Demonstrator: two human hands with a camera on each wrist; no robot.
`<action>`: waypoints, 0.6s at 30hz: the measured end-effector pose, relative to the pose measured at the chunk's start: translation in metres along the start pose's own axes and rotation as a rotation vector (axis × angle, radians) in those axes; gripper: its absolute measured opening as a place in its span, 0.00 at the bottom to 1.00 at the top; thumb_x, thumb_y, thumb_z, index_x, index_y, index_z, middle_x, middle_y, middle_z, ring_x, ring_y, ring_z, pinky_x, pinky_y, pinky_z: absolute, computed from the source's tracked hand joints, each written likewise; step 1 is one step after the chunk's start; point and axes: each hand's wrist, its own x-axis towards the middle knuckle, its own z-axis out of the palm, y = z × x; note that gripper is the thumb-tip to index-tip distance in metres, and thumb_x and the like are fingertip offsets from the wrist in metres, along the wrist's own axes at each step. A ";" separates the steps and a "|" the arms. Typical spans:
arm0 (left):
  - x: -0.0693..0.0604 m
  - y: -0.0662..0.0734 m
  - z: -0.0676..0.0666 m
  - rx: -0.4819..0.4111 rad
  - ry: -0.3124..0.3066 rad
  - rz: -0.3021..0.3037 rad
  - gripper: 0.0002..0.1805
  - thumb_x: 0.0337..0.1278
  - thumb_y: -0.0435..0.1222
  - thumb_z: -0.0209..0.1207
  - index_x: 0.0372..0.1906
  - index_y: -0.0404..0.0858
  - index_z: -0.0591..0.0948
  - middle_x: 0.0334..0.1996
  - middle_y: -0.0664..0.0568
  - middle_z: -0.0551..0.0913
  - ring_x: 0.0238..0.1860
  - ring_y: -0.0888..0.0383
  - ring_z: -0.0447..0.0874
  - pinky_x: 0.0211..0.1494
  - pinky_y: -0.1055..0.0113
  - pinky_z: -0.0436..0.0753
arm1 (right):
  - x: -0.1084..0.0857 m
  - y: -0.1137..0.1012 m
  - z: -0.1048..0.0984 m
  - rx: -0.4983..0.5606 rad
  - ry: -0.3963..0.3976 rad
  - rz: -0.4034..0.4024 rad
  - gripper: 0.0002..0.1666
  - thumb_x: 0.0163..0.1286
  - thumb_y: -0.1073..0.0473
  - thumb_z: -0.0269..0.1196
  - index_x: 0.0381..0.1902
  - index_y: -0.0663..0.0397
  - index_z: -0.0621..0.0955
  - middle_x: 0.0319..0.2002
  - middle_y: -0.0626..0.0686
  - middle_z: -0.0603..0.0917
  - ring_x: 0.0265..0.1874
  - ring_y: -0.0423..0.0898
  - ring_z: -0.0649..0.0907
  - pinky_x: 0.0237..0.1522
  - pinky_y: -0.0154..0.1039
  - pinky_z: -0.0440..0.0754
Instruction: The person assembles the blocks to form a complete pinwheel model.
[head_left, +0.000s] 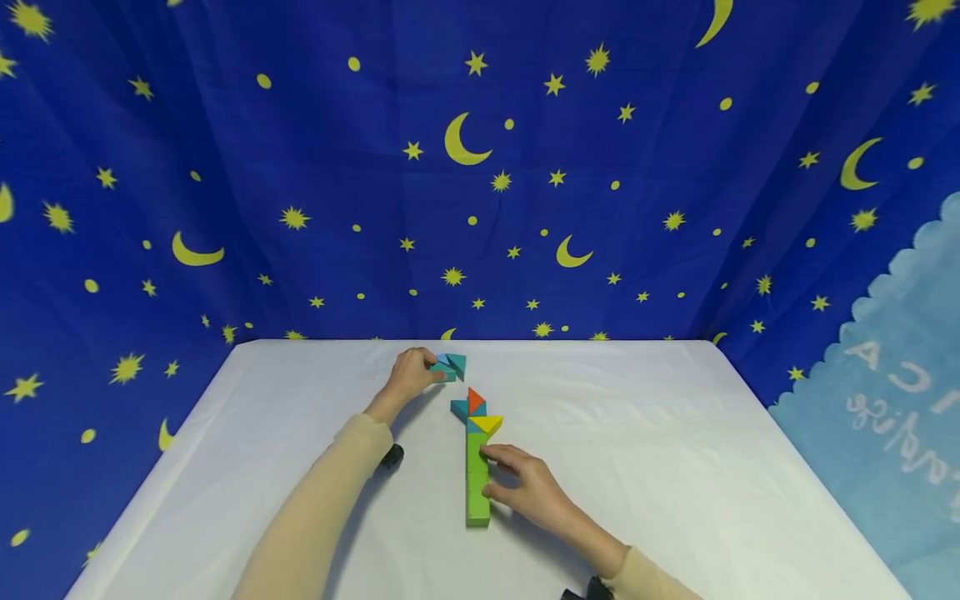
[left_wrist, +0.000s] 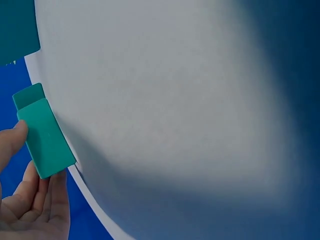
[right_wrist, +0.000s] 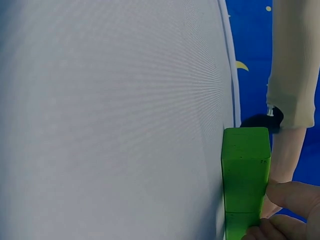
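Note:
My left hand (head_left: 408, 375) pinches a teal block (left_wrist: 47, 140) between thumb and fingers at the far side of the table. Beside it, in the head view, sits a teal triangular block (head_left: 457, 363), close to the held one. Nearer to me, several green blocks (head_left: 477, 479) lie end to end in a column. Above them come a yellow triangle (head_left: 487, 423), blue triangular pieces (head_left: 459, 408) and an orange-red triangle (head_left: 476, 400). My right hand (head_left: 528, 483) touches the column's right side with thumb and fingertips, fingers spread; its lower fingers are partly hidden.
A white cloth-covered table (head_left: 637, 467) lies under everything. Behind it hangs a blue curtain (head_left: 360, 167) with yellow moons and stars. A light-blue panel with pale lettering (head_left: 892, 425) stands at the right. Each wrist carries a dark camera (head_left: 392, 457).

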 end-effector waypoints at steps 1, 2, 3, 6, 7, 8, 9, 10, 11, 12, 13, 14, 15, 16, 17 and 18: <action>0.001 0.000 0.000 0.008 0.001 0.007 0.19 0.48 0.35 0.69 0.44 0.28 0.82 0.41 0.42 0.80 0.44 0.47 0.77 0.48 0.56 0.77 | 0.000 0.000 0.000 -0.001 -0.002 0.000 0.32 0.61 0.59 0.67 0.62 0.63 0.72 0.59 0.54 0.75 0.56 0.50 0.76 0.55 0.35 0.75; 0.001 0.000 0.001 0.019 0.000 0.013 0.19 0.48 0.35 0.69 0.44 0.28 0.82 0.41 0.41 0.80 0.43 0.47 0.77 0.47 0.56 0.77 | 0.000 0.000 0.000 -0.003 -0.002 0.000 0.32 0.61 0.59 0.67 0.62 0.63 0.72 0.59 0.54 0.75 0.56 0.50 0.76 0.55 0.35 0.75; 0.002 0.001 0.001 0.030 -0.001 0.020 0.19 0.48 0.35 0.69 0.44 0.28 0.82 0.41 0.41 0.80 0.44 0.47 0.77 0.48 0.56 0.77 | 0.000 0.000 0.000 -0.005 -0.001 0.001 0.32 0.61 0.59 0.67 0.62 0.63 0.73 0.59 0.54 0.75 0.56 0.50 0.76 0.55 0.36 0.75; 0.003 0.001 0.002 0.069 -0.004 0.050 0.18 0.47 0.35 0.69 0.43 0.28 0.82 0.40 0.42 0.79 0.43 0.48 0.77 0.47 0.57 0.77 | 0.000 0.001 0.000 -0.006 0.003 -0.006 0.32 0.61 0.59 0.68 0.62 0.63 0.73 0.58 0.54 0.75 0.56 0.50 0.76 0.54 0.37 0.75; 0.003 0.001 0.002 0.078 -0.002 0.059 0.18 0.47 0.34 0.69 0.43 0.28 0.82 0.39 0.42 0.79 0.43 0.48 0.77 0.47 0.57 0.77 | 0.000 0.001 0.000 -0.006 0.004 -0.007 0.32 0.61 0.60 0.68 0.61 0.63 0.73 0.58 0.54 0.75 0.56 0.50 0.76 0.54 0.37 0.75; 0.003 0.002 0.002 0.082 -0.001 0.064 0.18 0.47 0.34 0.69 0.43 0.28 0.82 0.39 0.42 0.79 0.42 0.48 0.77 0.47 0.57 0.77 | 0.000 0.001 0.000 -0.007 0.005 -0.010 0.32 0.61 0.60 0.68 0.61 0.63 0.73 0.58 0.54 0.75 0.56 0.50 0.76 0.55 0.38 0.75; 0.004 0.002 0.003 0.083 -0.001 0.065 0.18 0.47 0.34 0.70 0.43 0.28 0.82 0.38 0.43 0.79 0.42 0.48 0.77 0.46 0.57 0.77 | 0.001 0.001 0.000 -0.007 0.005 -0.010 0.32 0.61 0.60 0.68 0.61 0.63 0.73 0.58 0.54 0.75 0.56 0.50 0.76 0.55 0.38 0.75; 0.004 0.002 0.003 0.084 0.001 0.068 0.17 0.47 0.34 0.70 0.42 0.28 0.82 0.38 0.43 0.79 0.42 0.49 0.77 0.46 0.57 0.77 | 0.001 0.001 0.000 -0.007 0.004 -0.010 0.32 0.61 0.60 0.68 0.62 0.63 0.73 0.59 0.54 0.75 0.56 0.50 0.76 0.55 0.38 0.75; 0.003 0.002 0.003 0.084 0.002 0.071 0.17 0.47 0.34 0.70 0.42 0.28 0.82 0.37 0.43 0.79 0.41 0.49 0.77 0.46 0.57 0.77 | 0.000 0.001 0.000 -0.006 0.003 -0.007 0.32 0.60 0.60 0.68 0.62 0.63 0.73 0.59 0.54 0.75 0.56 0.50 0.76 0.55 0.38 0.75; 0.003 0.001 0.003 0.082 0.004 0.074 0.17 0.47 0.33 0.70 0.42 0.29 0.82 0.37 0.44 0.79 0.41 0.49 0.77 0.45 0.58 0.77 | 0.000 0.000 0.000 -0.005 0.002 -0.003 0.32 0.60 0.60 0.68 0.62 0.63 0.73 0.59 0.54 0.75 0.56 0.50 0.76 0.55 0.38 0.75; 0.003 0.001 0.003 0.079 0.007 0.078 0.16 0.47 0.33 0.70 0.41 0.29 0.82 0.36 0.44 0.79 0.40 0.49 0.77 0.45 0.57 0.77 | 0.000 0.000 0.000 -0.004 0.001 -0.001 0.32 0.60 0.60 0.68 0.62 0.63 0.73 0.59 0.54 0.75 0.56 0.50 0.76 0.55 0.38 0.75; 0.003 0.001 0.004 0.074 0.006 0.081 0.16 0.46 0.33 0.70 0.41 0.29 0.82 0.36 0.44 0.79 0.40 0.49 0.77 0.45 0.57 0.77 | 0.000 0.000 0.000 -0.004 0.001 0.001 0.32 0.61 0.60 0.68 0.62 0.63 0.73 0.59 0.54 0.75 0.56 0.50 0.76 0.55 0.38 0.75; 0.003 0.000 0.004 0.072 0.005 0.086 0.16 0.47 0.33 0.70 0.41 0.29 0.82 0.36 0.44 0.79 0.40 0.49 0.77 0.45 0.57 0.77 | 0.000 -0.001 0.001 -0.004 0.001 0.002 0.32 0.60 0.60 0.68 0.62 0.63 0.73 0.59 0.54 0.75 0.56 0.50 0.76 0.55 0.38 0.75; 0.003 -0.001 0.003 0.073 0.003 0.094 0.16 0.47 0.33 0.70 0.40 0.29 0.82 0.36 0.44 0.79 0.40 0.49 0.77 0.45 0.57 0.77 | 0.000 -0.001 0.001 -0.006 0.001 0.001 0.32 0.60 0.60 0.68 0.62 0.63 0.73 0.58 0.54 0.75 0.56 0.50 0.76 0.55 0.38 0.75; 0.004 -0.001 0.003 0.073 -0.002 0.098 0.16 0.47 0.34 0.69 0.41 0.29 0.82 0.36 0.44 0.79 0.41 0.49 0.77 0.46 0.57 0.77 | 0.000 0.000 0.001 -0.007 0.001 0.000 0.32 0.60 0.60 0.68 0.62 0.63 0.73 0.58 0.54 0.75 0.56 0.50 0.76 0.55 0.38 0.75; 0.004 -0.002 0.001 0.072 -0.006 0.100 0.16 0.47 0.34 0.69 0.41 0.29 0.82 0.37 0.43 0.80 0.41 0.49 0.77 0.46 0.58 0.77 | 0.001 0.000 0.001 -0.008 0.001 -0.001 0.32 0.60 0.60 0.68 0.62 0.63 0.73 0.58 0.54 0.75 0.56 0.50 0.76 0.55 0.38 0.75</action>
